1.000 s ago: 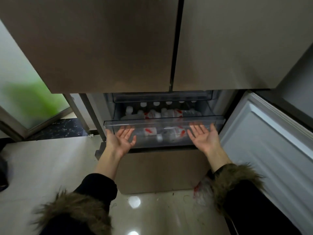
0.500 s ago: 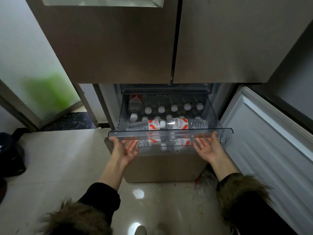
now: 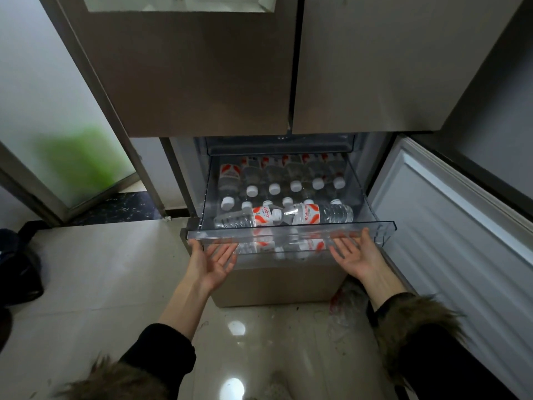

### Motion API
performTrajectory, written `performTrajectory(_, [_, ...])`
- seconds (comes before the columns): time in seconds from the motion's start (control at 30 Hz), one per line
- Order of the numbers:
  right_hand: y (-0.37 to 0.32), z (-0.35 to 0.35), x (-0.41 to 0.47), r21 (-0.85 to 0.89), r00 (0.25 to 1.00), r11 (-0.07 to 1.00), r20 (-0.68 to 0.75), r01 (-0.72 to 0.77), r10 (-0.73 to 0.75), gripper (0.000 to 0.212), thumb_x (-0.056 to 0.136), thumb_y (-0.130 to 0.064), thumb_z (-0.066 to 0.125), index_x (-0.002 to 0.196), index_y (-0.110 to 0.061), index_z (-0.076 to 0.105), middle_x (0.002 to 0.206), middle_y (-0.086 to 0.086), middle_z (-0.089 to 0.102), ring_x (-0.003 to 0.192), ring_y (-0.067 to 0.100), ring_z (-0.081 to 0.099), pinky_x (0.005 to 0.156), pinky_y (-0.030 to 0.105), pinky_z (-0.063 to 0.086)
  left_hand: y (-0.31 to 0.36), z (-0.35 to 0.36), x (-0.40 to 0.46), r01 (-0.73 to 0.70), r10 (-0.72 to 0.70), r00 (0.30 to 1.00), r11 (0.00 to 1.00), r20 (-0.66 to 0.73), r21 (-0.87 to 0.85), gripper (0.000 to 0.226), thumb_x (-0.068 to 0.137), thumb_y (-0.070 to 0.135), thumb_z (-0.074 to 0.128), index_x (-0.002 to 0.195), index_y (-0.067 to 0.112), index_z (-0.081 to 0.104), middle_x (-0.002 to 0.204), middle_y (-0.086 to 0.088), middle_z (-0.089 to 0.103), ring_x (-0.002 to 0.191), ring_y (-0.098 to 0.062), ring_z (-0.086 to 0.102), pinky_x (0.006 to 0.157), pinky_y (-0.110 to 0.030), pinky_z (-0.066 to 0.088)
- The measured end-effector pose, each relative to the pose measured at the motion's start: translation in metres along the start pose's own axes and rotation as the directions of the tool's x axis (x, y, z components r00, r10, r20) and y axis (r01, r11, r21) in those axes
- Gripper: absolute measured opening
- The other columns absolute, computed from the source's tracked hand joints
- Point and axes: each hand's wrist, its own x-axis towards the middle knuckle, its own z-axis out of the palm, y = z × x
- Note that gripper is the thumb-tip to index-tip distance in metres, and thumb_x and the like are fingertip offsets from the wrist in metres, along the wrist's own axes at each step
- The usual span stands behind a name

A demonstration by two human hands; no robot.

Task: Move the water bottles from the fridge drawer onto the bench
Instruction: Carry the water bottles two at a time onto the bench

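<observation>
A clear plastic fridge drawer (image 3: 291, 234) stands pulled out below the fridge's two upper doors. Several water bottles with white caps and red-and-white labels fill it. Two bottles lie crosswise at the front, one on the left (image 3: 245, 219) and one on the right (image 3: 320, 214); the rest lie in rows behind them (image 3: 295, 180). My left hand (image 3: 212, 262) is palm up under the drawer's front lip at its left end, fingertips against the lip. My right hand (image 3: 356, 255) is palm up under the lip toward its right end. Neither hand holds a bottle.
The lower fridge door (image 3: 461, 241) stands swung open on the right, close to my right arm. A frosted glass door (image 3: 57, 125) is at the left. A dark bag (image 3: 17, 267) sits on the tiled floor (image 3: 101, 284) at far left. Crumpled plastic (image 3: 343, 301) lies by the fridge base.
The drawer has slid out toward me with both hands under its front lip. More rows of bottles are in view than a second ago.
</observation>
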Motion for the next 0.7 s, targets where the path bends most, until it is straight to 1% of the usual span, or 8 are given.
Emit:
performTrajectory(0.13, [0.002, -0.001, -0.006, -0.079, 1.0, 0.996, -0.009, 0.027, -0.028, 0.03, 0.098, -0.041, 0.038, 0.094, -0.015, 0.053, 0.136, 0.009, 0.051, 0.122, 0.025, 0.052, 0.09, 0.038, 0.043, 0.003, -0.009, -0.005, 0.021, -0.023, 0.999, 0.996, 0.026, 0.081, 0.061, 0.097, 0.05, 0.025, 0.137, 0.006, 0.037, 0.131, -0.011, 0.054, 0.118, -0.026, 0.054, 0.093, -0.036, 0.042])
performTrajectory(0.23, [-0.001, -0.001, -0.011, -0.171, 0.999, 0.984, 0.011, 0.043, -0.042, 0.026, 0.099, -0.036, 0.039, 0.106, -0.014, 0.05, 0.131, 0.009, 0.053, 0.118, 0.027, 0.054, 0.092, 0.042, 0.044, 0.011, -0.01, -0.009, 0.019, -0.025, 1.0, 0.962, 0.019, 0.274, 0.051, 0.099, 0.04, 0.03, 0.134, 0.005, 0.04, 0.105, -0.006, 0.064, 0.098, -0.022, 0.061, 0.089, -0.035, 0.044])
performTrajectory(0.3, [-0.005, -0.001, -0.013, -0.348, 0.999, 0.936, 0.007, 0.05, -0.051, 0.025, 0.098, -0.033, 0.041, 0.109, -0.013, 0.05, 0.118, 0.009, 0.057, 0.098, 0.026, 0.06, 0.083, 0.041, 0.05, 0.017, -0.006, -0.015, 0.006, -0.015, 1.0, 0.878, 0.015, 0.479, 0.045, 0.099, 0.038, 0.032, 0.126, 0.005, 0.048, 0.098, -0.005, 0.066, 0.092, -0.021, 0.062, 0.084, -0.033, 0.044])
performTrajectory(0.37, [-0.009, 0.001, -0.015, -0.587, 0.996, 0.807, -0.016, 0.062, -0.088, 0.029, 0.097, -0.034, 0.043, 0.108, -0.009, 0.053, 0.103, 0.007, 0.06, 0.083, 0.021, 0.06, 0.068, 0.035, 0.051, 0.023, 0.002, -0.02, -0.054, 0.017, 0.998, 0.794, 0.067, 0.606, 0.04, 0.099, 0.036, 0.035, 0.116, 0.007, 0.056, 0.099, -0.005, 0.068, 0.088, -0.02, 0.064, 0.075, -0.03, 0.046])
performTrajectory(0.43, [-0.017, 0.009, -0.017, -0.743, 0.984, 0.657, 0.01, 0.127, -0.179, 0.027, 0.096, -0.034, 0.045, 0.097, -0.01, 0.058, 0.096, 0.007, 0.063, 0.079, 0.018, 0.061, 0.061, 0.03, 0.048, 0.031, 0.017, -0.021, -0.159, 0.075, 0.984, 0.76, 0.159, 0.63, 0.034, 0.098, 0.035, 0.038, 0.108, 0.011, 0.06, 0.102, -0.004, 0.07, 0.091, -0.019, 0.067, 0.074, -0.028, 0.048])
performTrajectory(0.53, [-0.032, 0.031, -0.017, -0.803, 0.948, 0.519, 0.175, 0.293, -0.265, 0.023, 0.096, -0.029, 0.046, 0.092, -0.011, 0.06, 0.094, 0.009, 0.065, 0.079, 0.02, 0.063, 0.064, 0.028, 0.05, 0.038, 0.043, -0.013, -0.298, 0.146, 0.95, 0.687, 0.275, 0.663, 0.027, 0.097, 0.034, 0.042, 0.107, 0.017, 0.061, 0.104, 0.0, 0.071, 0.096, -0.017, 0.068, 0.078, -0.027, 0.05])
performTrajectory(0.63, [-0.041, 0.056, -0.007, -0.825, 0.897, 0.361, 0.357, 0.434, -0.262, 0.022, 0.097, -0.025, 0.046, 0.103, -0.01, 0.061, 0.094, 0.005, 0.065, 0.081, 0.015, 0.063, 0.069, 0.025, 0.052, 0.04, 0.064, 0.008, -0.333, 0.143, 0.94, 0.572, 0.309, 0.75, 0.025, 0.095, 0.035, 0.047, 0.108, 0.02, 0.062, 0.107, 0.0, 0.07, 0.098, -0.016, 0.066, 0.083, -0.029, 0.051])
performTrajectory(0.7, [-0.043, 0.068, 0.011, -0.853, 0.868, 0.197, 0.438, 0.483, -0.235, 0.02, 0.095, -0.026, 0.049, 0.105, -0.014, 0.061, 0.099, 0.003, 0.065, 0.085, 0.012, 0.062, 0.074, 0.025, 0.052, 0.039, 0.075, 0.026, -0.332, 0.134, 0.942, 0.499, 0.307, 0.801, 0.026, 0.095, 0.033, 0.047, 0.11, 0.019, 0.062, 0.108, 0.0, 0.068, 0.099, -0.015, 0.065, 0.089, -0.033, 0.05])
